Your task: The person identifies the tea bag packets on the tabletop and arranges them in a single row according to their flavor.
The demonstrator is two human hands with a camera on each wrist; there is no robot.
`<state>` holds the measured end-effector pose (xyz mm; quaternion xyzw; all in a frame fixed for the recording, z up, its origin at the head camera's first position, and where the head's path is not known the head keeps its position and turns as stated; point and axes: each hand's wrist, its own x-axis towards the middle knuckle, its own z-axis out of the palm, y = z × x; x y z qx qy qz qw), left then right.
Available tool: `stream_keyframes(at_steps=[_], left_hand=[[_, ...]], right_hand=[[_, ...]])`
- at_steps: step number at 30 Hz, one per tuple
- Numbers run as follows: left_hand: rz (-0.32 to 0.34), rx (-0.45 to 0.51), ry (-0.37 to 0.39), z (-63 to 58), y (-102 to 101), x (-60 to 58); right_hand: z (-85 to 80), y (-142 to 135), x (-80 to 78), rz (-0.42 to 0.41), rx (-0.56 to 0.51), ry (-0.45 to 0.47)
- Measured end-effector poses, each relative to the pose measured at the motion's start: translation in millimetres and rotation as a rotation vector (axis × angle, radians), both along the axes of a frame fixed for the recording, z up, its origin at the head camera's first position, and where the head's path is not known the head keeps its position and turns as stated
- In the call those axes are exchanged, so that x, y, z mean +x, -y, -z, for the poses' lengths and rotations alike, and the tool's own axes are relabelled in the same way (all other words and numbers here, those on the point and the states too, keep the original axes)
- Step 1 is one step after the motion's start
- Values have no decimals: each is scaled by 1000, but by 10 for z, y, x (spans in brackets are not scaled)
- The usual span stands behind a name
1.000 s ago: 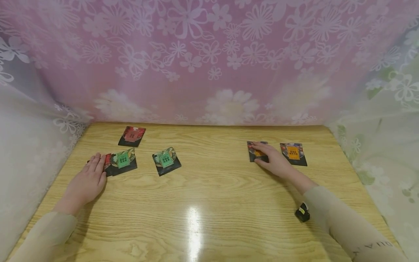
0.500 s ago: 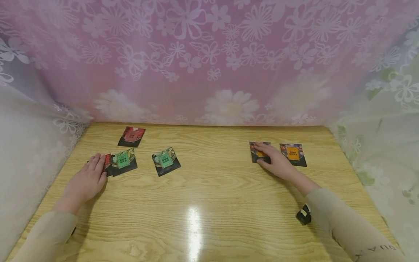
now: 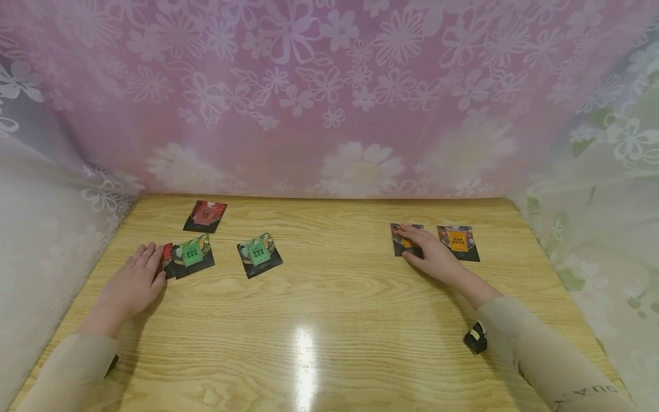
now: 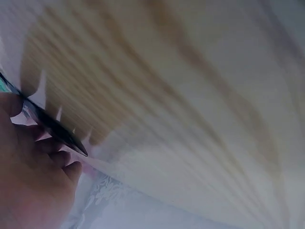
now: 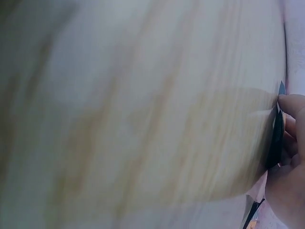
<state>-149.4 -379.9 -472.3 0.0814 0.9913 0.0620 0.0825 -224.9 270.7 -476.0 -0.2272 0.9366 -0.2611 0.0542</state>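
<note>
My left hand (image 3: pixel 133 284) lies with straight fingers over a small red-and-black packet (image 3: pixel 168 264), most of which it hides. A green-labelled packet (image 3: pixel 193 252) overlaps that packet's right side. In the left wrist view a dark packet edge (image 4: pixel 57 129) shows at the fingertips. My right hand (image 3: pixel 435 254) rests on an orange-labelled packet (image 3: pixel 398 245), fingers extended across its top and thumb at its lower part. The right wrist view shows this packet's dark edge (image 5: pixel 275 143) beside the fingers. Another orange-labelled packet (image 3: pixel 458 241) lies just right of that hand.
A second green-labelled packet (image 3: pixel 259 255) lies left of centre, and another red packet (image 3: pixel 205 216) lies farther back on the left. All rest on a wood-grain table (image 3: pixel 319 297). Flowered curtains (image 3: pixel 329 103) close off the back and sides. A black device (image 3: pixel 475 337) sits at my right wrist.
The packet under my right hand has slid slightly right, nearer the other orange-labelled one, then stayed there. My left hand keeps its place on the red packet.
</note>
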Motion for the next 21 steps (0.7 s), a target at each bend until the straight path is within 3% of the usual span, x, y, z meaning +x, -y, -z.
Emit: stream_keyframes(at_steps=[4,9,15,21], left_hand=[[4,-1,-2,-31,-12,-6],[57,-23,-89,-111,-126,-56],[143,-35,-141,-225,-565,-119],[264,-54,-205,-216,-1028,-165]], right_hand=[[1,6,12,-4,4,-4],[10,9,27,-4,-3,-6],[11,-3,3,-5,-3,-6],[37,-20,-17,-10,-3,-10]])
